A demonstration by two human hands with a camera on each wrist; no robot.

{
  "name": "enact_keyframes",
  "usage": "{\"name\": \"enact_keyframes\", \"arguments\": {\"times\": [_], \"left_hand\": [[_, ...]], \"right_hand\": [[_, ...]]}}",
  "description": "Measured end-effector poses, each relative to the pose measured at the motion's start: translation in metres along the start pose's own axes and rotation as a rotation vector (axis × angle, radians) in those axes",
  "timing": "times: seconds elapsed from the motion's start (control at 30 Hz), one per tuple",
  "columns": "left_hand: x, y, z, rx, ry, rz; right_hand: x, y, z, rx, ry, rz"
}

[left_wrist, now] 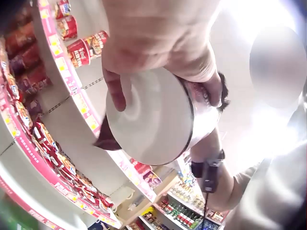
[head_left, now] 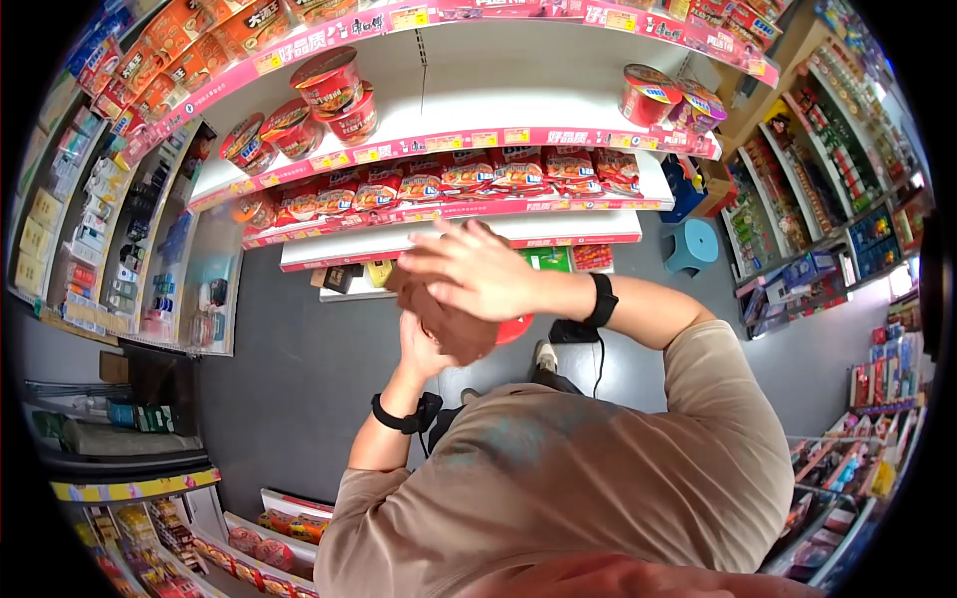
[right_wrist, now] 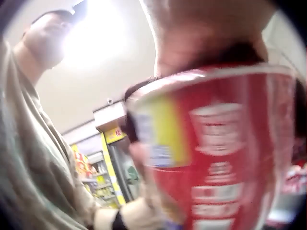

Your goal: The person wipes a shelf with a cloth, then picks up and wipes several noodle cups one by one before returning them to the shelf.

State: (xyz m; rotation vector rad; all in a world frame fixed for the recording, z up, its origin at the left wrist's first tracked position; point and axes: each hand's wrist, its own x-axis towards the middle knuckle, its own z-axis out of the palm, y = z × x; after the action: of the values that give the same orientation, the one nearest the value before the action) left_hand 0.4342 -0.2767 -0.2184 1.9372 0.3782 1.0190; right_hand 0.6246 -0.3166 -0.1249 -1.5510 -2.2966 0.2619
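Note:
My left hand (head_left: 419,344) grips a red instant-noodle cup (right_wrist: 220,148) from below, and its white base (left_wrist: 148,122) fills the middle of the left wrist view. One left finger lies across that base and others curve round the side. Over the top of the cup my right hand (head_left: 483,279) presses a brown cloth (head_left: 454,334), its fingers spread and fairly straight. A dark corner of the cloth (left_wrist: 108,136) hangs past the cup's rim. Motion blurs the cup in the right wrist view. Most of the cup is hidden by hands and cloth in the head view.
Ahead stands a white shelf unit (head_left: 498,95) with several noodle cups (head_left: 329,80) at its left and two at its right. Bagged noodles (head_left: 464,174) line the tier below. A blue stool (head_left: 691,247) stands on the floor to the right. Stocked shelves flank both sides.

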Motion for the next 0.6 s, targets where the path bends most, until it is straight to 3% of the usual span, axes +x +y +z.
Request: {"name": "enact_keyframes", "arguments": {"times": [0.07,0.17,0.2,0.27,0.33,0.4,0.47,0.53,0.57,0.6], "left_hand": [[-0.004,0.027,0.005,-0.378,0.180,-0.174],[-0.019,0.013,-0.025,0.018,0.005,-0.234],[-0.033,-0.006,-0.027,0.182,0.065,-0.234],[-0.026,-0.005,-0.032,0.080,0.090,-0.243],[-0.025,-0.008,-0.036,-0.066,0.070,-0.313],[-0.030,-0.028,-0.053,0.142,-0.235,0.044],[-0.034,-0.012,-0.046,-0.089,-0.045,-0.018],[-0.023,0.025,-0.046,-0.227,-0.025,0.004],[-0.019,0.029,-0.043,-0.272,0.132,0.045],[-0.022,0.028,-0.046,-0.351,0.090,-0.069]], "right_hand": [[0.006,-0.007,0.005,0.022,0.041,0.175],[-0.005,-0.012,0.047,0.162,0.086,0.340],[-0.011,-0.017,0.063,0.133,0.111,0.376],[-0.016,-0.054,0.042,0.236,-0.061,0.437],[-0.017,-0.075,0.041,0.139,0.009,0.261],[-0.006,-0.075,0.037,0.215,0.119,0.039],[0.009,-0.056,0.025,0.197,0.128,-0.205],[0.016,-0.045,0.012,0.066,0.175,-0.138],[0.017,-0.042,0.012,0.145,0.197,-0.049],[0.015,-0.040,0.013,0.228,0.218,0.041]]}}
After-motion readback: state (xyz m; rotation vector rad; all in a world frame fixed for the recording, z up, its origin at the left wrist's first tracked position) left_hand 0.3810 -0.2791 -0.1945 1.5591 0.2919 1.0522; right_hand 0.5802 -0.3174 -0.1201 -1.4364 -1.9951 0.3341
